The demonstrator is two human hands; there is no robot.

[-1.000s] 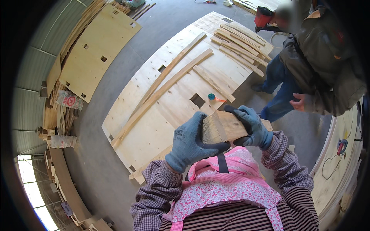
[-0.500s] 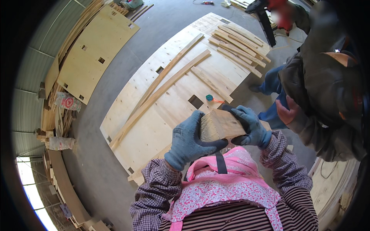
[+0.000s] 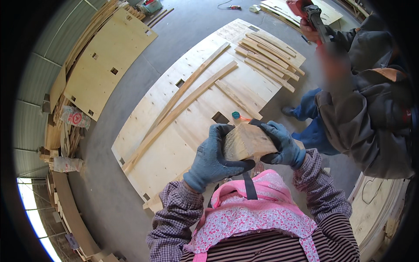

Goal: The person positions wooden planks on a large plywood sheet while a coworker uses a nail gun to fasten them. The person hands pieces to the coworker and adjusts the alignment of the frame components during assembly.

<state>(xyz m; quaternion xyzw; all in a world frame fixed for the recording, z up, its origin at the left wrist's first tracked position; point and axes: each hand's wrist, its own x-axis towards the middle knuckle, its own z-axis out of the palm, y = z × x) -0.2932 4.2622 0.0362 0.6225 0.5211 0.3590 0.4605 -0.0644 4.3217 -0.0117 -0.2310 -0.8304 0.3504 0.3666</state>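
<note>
Between my gloved hands is a thick wooden block (image 3: pixel 251 142), held up in front of my chest with its rough sawn end toward the left. My left hand (image 3: pixel 214 153) grips that end, thumb beneath and fingers along the far side. On the opposite end my right hand (image 3: pixel 281 144) is closed, its dark fingertips wrapped round the wood. Both gloves are blue with dark fingers. Just beyond the block lies a large plywood sheet (image 3: pixel 183 126) with square cut-outs. A small teal round item (image 3: pixel 236 115) with an orange part rests on it.
Long timber strips (image 3: pixel 187 107) and a heap of shorter strips (image 3: pixel 270 59) lie on the plywood. At right stands a co-worker (image 3: pixel 362 118) holding a red and black tool (image 3: pixel 312 17). Another plywood panel (image 3: pixel 109 61) leans beside stacked wood at left.
The co-worker's red and black tool has swung up, its dark part no longer hanging down. The co-worker's lower hand has left its place by the leg. My hands keep hold of the block, barely shifted.
</note>
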